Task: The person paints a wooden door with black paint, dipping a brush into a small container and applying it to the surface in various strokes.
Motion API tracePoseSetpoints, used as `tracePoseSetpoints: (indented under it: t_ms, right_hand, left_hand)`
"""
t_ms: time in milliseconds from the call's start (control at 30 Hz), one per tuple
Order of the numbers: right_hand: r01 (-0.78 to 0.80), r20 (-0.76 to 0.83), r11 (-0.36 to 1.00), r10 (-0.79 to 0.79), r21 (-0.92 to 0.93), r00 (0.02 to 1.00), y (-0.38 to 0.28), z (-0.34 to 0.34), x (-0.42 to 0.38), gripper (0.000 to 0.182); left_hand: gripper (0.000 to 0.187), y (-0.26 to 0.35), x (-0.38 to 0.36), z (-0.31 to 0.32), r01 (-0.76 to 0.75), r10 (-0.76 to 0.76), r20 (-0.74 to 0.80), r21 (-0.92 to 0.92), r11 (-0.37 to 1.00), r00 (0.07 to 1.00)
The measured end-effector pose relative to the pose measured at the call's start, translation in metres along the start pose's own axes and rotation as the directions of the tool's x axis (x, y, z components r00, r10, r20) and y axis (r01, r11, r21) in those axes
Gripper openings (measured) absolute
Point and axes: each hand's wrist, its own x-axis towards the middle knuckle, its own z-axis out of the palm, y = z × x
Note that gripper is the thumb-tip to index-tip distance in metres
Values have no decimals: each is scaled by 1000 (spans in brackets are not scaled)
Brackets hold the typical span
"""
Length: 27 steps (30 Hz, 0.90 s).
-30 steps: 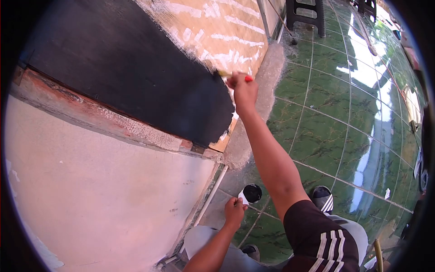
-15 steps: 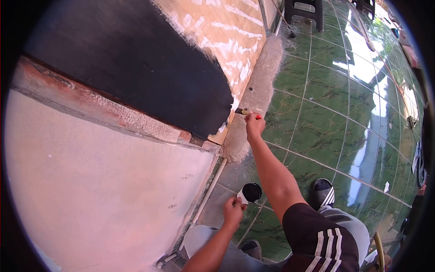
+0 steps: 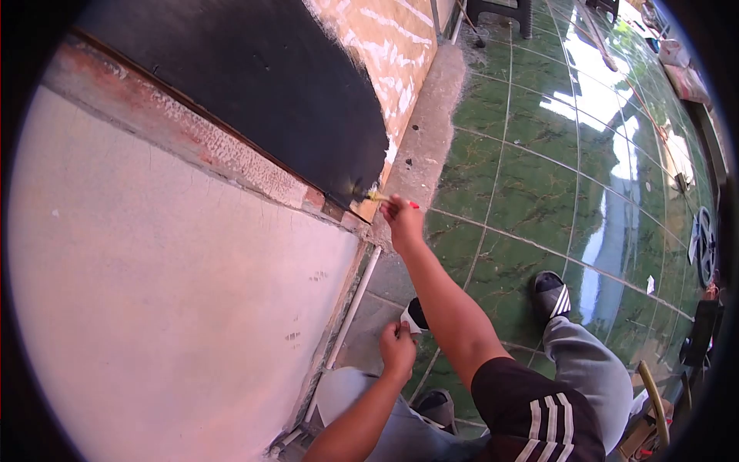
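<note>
My right hand [image 3: 403,219] is closed around the handle of a paintbrush [image 3: 377,197] with a red end. Its dark bristles rest against the lower corner of a wooden door panel [image 3: 391,73], at the border between black paint [image 3: 254,85] and bare wood marked with white patches. Lower down, my left hand [image 3: 398,348] grips a white cup [image 3: 410,319] with black paint inside. My right forearm covers part of that cup.
Left of the panel is a pale wall [image 3: 177,269] with a rough ledge. A pipe [image 3: 356,308] runs along its base. Green tiles [image 3: 531,200] cover the floor, where my sandalled foot [image 3: 551,296] stands. A dark plastic stool [image 3: 508,15] is at the top.
The brush in my right hand has moved left and slightly down, from the panel's edge onto its lower corner. My left hand still holds the cup. The view has shifted a little.
</note>
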Motion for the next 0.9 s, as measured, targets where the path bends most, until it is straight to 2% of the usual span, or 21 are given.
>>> tracePoseSetpoints:
  t_ms: [67, 167, 267, 367, 433, 500, 533, 633, 667, 767, 800, 900]
  right_hand:
    - [82, -209, 936, -161, -341, 965, 12, -9, -14, 21]
    - [282, -119, 705, -461, -650, 879, -4, -7, -31, 21]
    - [404, 127, 616, -442, -676, 888, -3, 22, -54, 22]
    - [491, 189, 676, -472, -550, 861, -7, 56, -81, 23]
    - [370, 82, 882, -362, -291, 928, -25, 53, -87, 23]
    - [181, 20, 983, -180, -22, 983, -44, 39, -89, 24]
    - [83, 20, 987, -87, 140, 996, -38, 31, -81, 23]
    - [-119, 6, 964, 121, 236, 993, 15, 8, -53, 17]
    - [-147, -65, 958, 168, 248, 984, 26, 2, -47, 17]
    - [-20, -171, 999, 25, 33, 985, 20, -17, -39, 16]
    - [-13, -172, 997, 26, 80, 985, 13, -22, -41, 16]
    - [-183, 123, 883, 144, 432, 982, 8, -22, -49, 17]
  left_hand:
    - [20, 2, -3, 3, 9, -9, 8, 7, 1000, 1000]
    - [20, 3, -5, 1, 11, -11, 9, 15, 1000, 1000]
    - [21, -10, 0, -1, -23, 23, 0, -14, 1000, 1000]
    - [23, -13, 1, -8, -60, 58, -36, -44, 997, 998]
    - [23, -9, 1, -16, -34, 32, -25, -78, 996, 999]
    - [21, -4, -4, -20, 15, -18, -44, -78, 997, 999]
    - [20, -3, -4, -22, 39, -44, -56, -78, 996, 997]
    - [21, -9, -3, -26, 25, -35, -113, -86, 996, 993]
    - [21, -12, -2, -28, 24, -36, -129, -86, 996, 991]
    - [21, -13, -1, -30, 16, -29, -175, -74, 997, 984]
    - [21, -8, -6, -30, 19, -31, -188, -65, 998, 982]
    - [21, 0, -13, -26, 35, -48, -210, -62, 997, 977]
